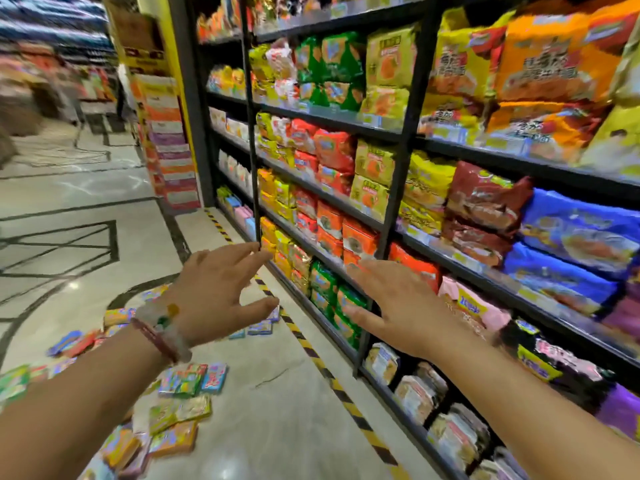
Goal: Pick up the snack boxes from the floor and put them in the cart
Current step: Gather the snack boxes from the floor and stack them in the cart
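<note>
Both hands reach forward with nothing in them: the left hand [214,289] has its fingers spread and straight, a beaded bracelet [162,332] on its wrist, and the right hand [398,306] is likewise flat with fingers extended. The snack boxes [180,400] lie scattered on the pale tiled floor [277,410], below and to the left of the left hand, a few more small ones just beyond its fingertips. To the right of the right hand stands a dark shelving unit [391,216] packed with bright noodle packets, and a yellow-and-black striped tape line [332,379] runs along the floor at its foot, passing beneath and between the two hands. The cart is not in view.
</note>
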Motion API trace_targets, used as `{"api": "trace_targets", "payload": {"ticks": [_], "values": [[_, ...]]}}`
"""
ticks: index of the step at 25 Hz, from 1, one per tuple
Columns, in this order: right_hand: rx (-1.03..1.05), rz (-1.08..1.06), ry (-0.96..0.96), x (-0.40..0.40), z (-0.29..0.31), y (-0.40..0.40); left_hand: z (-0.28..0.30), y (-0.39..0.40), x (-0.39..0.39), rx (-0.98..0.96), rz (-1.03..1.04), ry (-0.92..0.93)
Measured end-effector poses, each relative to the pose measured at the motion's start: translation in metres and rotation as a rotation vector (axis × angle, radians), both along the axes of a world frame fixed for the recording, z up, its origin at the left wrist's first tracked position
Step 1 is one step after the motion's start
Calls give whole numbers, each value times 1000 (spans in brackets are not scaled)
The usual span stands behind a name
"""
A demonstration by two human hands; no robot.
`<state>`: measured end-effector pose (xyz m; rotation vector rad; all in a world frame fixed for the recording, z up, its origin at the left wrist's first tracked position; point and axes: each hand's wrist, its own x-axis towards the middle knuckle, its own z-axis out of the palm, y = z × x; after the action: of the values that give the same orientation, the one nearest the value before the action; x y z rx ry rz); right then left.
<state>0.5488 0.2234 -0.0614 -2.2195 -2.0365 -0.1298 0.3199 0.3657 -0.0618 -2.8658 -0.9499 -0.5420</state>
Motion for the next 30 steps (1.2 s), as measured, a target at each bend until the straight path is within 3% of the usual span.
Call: {"api": "trace_targets", "payload": {"ticks": [11, 20, 30], "values": [[-16, 175, 60, 33, -32, 260, -32, 217, 1, -63, 228, 32], [-43, 110, 138, 51, -61, 464, -44, 428, 20, -111, 199, 64], [-105, 119, 248, 128, -120, 672, -100, 621, 92, -213, 221, 92]]}}
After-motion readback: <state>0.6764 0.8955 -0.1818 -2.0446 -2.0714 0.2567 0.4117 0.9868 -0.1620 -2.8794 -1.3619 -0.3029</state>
